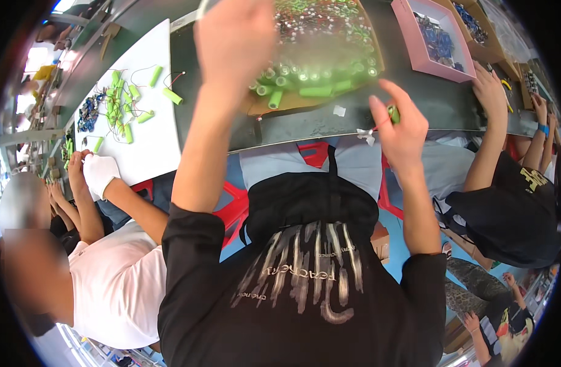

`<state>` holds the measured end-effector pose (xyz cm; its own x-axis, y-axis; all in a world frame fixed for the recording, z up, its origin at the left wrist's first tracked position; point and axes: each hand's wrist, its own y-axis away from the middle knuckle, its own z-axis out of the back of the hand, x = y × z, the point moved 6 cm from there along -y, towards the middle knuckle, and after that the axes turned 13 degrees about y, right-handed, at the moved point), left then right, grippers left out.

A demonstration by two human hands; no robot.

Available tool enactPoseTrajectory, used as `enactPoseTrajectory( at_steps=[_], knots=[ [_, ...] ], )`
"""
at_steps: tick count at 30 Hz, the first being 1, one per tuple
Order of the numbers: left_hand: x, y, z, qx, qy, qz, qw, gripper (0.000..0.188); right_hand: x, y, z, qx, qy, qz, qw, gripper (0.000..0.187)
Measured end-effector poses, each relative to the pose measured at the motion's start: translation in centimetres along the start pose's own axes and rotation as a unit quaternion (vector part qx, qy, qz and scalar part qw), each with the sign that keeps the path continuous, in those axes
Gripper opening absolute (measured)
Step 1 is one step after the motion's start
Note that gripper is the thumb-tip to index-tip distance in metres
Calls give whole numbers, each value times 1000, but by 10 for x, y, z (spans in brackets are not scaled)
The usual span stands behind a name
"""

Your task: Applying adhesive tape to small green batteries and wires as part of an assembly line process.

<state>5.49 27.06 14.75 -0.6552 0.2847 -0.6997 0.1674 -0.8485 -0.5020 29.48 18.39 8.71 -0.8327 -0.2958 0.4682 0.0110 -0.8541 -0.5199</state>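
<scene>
My right hand [405, 125] is closed around a green cylindrical battery cell [394, 112] over the table's near edge, and only the cell's end shows between thumb and fingers. A small white scrap with a reddish wire [366, 134] hangs beside that hand. My left hand [236, 43] is raised at the top, over the left side of a cardboard tray [253, 109]. Motion smears its fingers, so their hold is unclear. The tray is packed with green battery cells [317, 92], with red and black wires and white connectors towards its far part.
A white board [155, 116] at left bears loose green cells and blue parts [88, 113]. A pink box [445, 64] of blue parts stands at right. Co-workers sit on both sides; a white-gloved hand [101, 174] is at the board. A paper scrap [339, 111] lies near the tray.
</scene>
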Motion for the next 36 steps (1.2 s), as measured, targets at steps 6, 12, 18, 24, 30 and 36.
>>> enactPoseTrajectory(
  at_steps=[6, 12, 18, 24, 30, 36],
  knots=[
    [-90, 21, -92, 56, -71, -297, 950, 6, -13, -18, -12, 35, 23, 122, 992, 25],
    [-79, 22, -114, 121, -76, -251, 957, 6, -9, -16, -18, 70, 18, 113, 991, 18],
    [-80, 24, -116, 102, -89, -296, 946, 6, -7, 14, -17, 46, 52, 129, 989, 13],
    [-77, 25, -118, 90, -88, -279, 952, 6, -11, 8, -11, 42, -8, 103, 994, 36],
    [-77, 24, -118, 101, -85, -274, 953, 6, -21, -26, -5, 117, 75, 163, 977, 35],
    [-73, 23, -123, 125, -110, -240, 956, 6, -19, -33, -12, 93, 25, 230, 968, 17]
  ],
)
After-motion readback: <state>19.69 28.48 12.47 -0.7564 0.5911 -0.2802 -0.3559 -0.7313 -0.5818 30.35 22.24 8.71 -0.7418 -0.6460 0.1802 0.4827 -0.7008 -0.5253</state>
